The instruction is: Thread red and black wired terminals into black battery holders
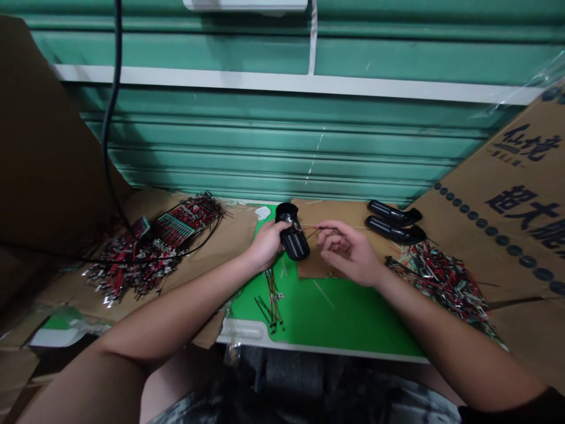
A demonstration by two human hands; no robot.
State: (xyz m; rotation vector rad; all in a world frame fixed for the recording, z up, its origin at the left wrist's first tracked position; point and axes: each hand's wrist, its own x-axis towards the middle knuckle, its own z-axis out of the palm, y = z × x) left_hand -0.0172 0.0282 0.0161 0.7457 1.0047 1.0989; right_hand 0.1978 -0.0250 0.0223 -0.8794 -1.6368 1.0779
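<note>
My left hand (267, 242) is closed around a black plastic shell (295, 242), which has a round open end at the top and a ribbed lower part. Just to the right of it, my right hand (346, 250) pinches a thin wire (311, 231) between thumb and forefinger. The wire runs toward the shell; whether it is fixed inside cannot be made out. Below my left hand, several short red and black wires (273, 297) with small connectors lie on the green board (353, 321). A piece of brown cardboard (311, 270) lies under both hands.
Two more black shells (392, 221) rest at the back right. A heap of wires (445, 282) lies below them, and a larger pile of wired parts (136, 265) is at the left. Cardboard walls stand on both sides, and a black cable (110, 100) hangs at the left.
</note>
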